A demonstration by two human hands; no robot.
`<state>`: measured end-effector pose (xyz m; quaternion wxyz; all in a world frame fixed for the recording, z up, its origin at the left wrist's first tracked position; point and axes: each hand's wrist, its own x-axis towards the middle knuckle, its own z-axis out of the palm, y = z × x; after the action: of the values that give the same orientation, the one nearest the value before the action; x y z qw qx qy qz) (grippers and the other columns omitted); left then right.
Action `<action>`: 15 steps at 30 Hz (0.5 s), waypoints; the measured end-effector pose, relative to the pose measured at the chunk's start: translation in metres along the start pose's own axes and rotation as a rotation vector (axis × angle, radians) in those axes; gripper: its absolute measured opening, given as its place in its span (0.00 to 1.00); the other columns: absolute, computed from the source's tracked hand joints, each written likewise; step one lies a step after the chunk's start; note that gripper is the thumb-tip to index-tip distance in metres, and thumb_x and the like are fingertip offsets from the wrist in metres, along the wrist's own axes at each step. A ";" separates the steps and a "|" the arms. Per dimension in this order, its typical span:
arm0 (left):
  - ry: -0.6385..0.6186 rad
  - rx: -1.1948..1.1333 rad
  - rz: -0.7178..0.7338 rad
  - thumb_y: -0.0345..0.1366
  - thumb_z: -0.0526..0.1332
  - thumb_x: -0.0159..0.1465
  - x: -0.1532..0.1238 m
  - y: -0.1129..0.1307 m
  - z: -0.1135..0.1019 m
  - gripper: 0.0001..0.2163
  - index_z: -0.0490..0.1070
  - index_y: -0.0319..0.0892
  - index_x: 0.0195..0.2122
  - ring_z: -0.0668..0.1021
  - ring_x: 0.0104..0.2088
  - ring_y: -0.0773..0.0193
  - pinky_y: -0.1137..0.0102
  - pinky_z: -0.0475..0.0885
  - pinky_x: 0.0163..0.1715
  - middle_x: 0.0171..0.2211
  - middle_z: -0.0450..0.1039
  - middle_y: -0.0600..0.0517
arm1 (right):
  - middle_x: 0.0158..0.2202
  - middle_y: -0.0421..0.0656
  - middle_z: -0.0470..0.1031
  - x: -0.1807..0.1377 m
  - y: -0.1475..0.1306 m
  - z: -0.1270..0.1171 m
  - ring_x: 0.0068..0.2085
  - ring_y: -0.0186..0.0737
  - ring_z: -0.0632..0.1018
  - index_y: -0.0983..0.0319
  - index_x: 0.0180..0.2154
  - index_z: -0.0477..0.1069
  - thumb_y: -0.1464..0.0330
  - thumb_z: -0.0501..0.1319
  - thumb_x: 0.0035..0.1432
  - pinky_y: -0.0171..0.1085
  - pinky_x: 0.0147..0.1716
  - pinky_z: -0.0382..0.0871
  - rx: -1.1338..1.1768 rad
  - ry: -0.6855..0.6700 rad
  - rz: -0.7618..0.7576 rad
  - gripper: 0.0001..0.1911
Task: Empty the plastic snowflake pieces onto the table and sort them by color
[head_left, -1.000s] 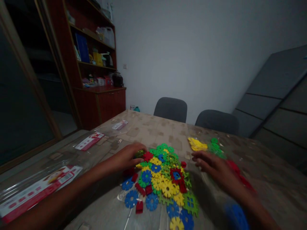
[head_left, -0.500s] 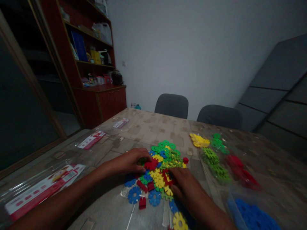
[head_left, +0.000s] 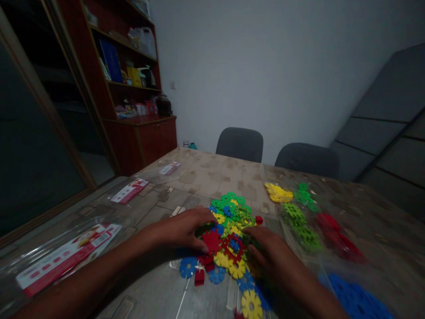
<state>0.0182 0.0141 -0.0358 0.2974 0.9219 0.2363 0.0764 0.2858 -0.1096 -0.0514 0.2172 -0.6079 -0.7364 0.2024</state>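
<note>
My left hand [head_left: 194, 228] is at the left side of a heap of plastic interlocking pieces. Its thumb and fingers curl round the edge of a red toothed disc [head_left: 211, 241]. Across the heap, my right hand [head_left: 267, 246] has bent fingers at the right edge of a red square toothed piece [head_left: 228, 244], which has a blue flower-shaped piece [head_left: 234, 244] in its middle. Green discs [head_left: 232, 200] lie behind the hands. Nearer me are yellow discs [head_left: 251, 305], blue discs [head_left: 187, 267] and a small red block [head_left: 199, 277]. The hands hide part of the heap.
At the right lie sorted yellow pieces [head_left: 278, 192], light green pieces [head_left: 295, 213], red pieces [head_left: 338, 235] and a clear tub of blue pieces [head_left: 360, 294]. Clear packages with printed cards [head_left: 71, 257] lie at the left. Two grey chairs [head_left: 239, 144] stand behind the table [head_left: 199, 177].
My left hand has moved slightly right and nearer me with the red disc. My right hand has shifted slightly right, and the red square piece now faces up with its blue centre visible.
</note>
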 end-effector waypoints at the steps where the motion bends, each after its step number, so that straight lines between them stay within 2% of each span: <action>1: -0.013 0.015 0.003 0.38 0.75 0.53 0.000 0.003 0.002 0.28 0.71 0.45 0.54 0.70 0.56 0.47 0.58 0.63 0.58 0.56 0.70 0.45 | 0.55 0.52 0.76 0.000 -0.002 0.001 0.55 0.53 0.75 0.60 0.54 0.73 0.68 0.56 0.63 0.50 0.57 0.65 0.003 -0.014 -0.006 0.19; 3: -0.012 0.042 0.012 0.35 0.75 0.52 -0.001 0.006 0.005 0.26 0.71 0.43 0.52 0.70 0.56 0.47 0.58 0.64 0.57 0.56 0.68 0.44 | 0.54 0.52 0.76 0.000 -0.009 0.002 0.54 0.52 0.75 0.60 0.53 0.74 0.67 0.58 0.63 0.49 0.56 0.66 0.008 -0.053 -0.029 0.17; 6: 0.028 0.025 0.059 0.30 0.69 0.59 0.001 0.007 0.002 0.12 0.72 0.42 0.43 0.72 0.53 0.51 0.62 0.66 0.54 0.53 0.69 0.45 | 0.54 0.52 0.75 0.000 -0.023 0.004 0.54 0.52 0.74 0.61 0.53 0.73 0.68 0.61 0.60 0.48 0.54 0.66 -0.022 -0.098 -0.024 0.18; 8: 0.088 0.002 0.090 0.30 0.64 0.63 0.001 0.003 -0.005 0.06 0.71 0.42 0.40 0.74 0.48 0.55 0.65 0.68 0.50 0.47 0.72 0.47 | 0.54 0.52 0.75 0.000 -0.031 0.004 0.53 0.52 0.73 0.61 0.52 0.73 0.69 0.63 0.59 0.49 0.54 0.65 -0.054 -0.105 0.003 0.18; 12: 0.248 0.024 0.055 0.33 0.59 0.67 -0.002 -0.007 -0.022 0.05 0.71 0.43 0.43 0.75 0.43 0.56 0.64 0.67 0.47 0.42 0.74 0.49 | 0.54 0.52 0.74 0.003 -0.040 0.006 0.54 0.53 0.72 0.63 0.54 0.72 0.66 0.65 0.58 0.48 0.55 0.64 -0.085 -0.111 0.032 0.22; 15: 0.226 0.047 0.007 0.36 0.61 0.66 -0.005 -0.006 -0.023 0.06 0.72 0.43 0.43 0.75 0.43 0.56 0.65 0.67 0.46 0.42 0.74 0.49 | 0.57 0.53 0.72 0.005 -0.044 0.011 0.56 0.55 0.70 0.64 0.57 0.70 0.66 0.67 0.56 0.49 0.57 0.62 -0.127 -0.122 0.053 0.27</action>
<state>0.0050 0.0276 -0.0208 0.2469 0.9150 0.2667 0.1752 0.2436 -0.1131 -0.0353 0.1276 -0.6260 -0.7434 0.1977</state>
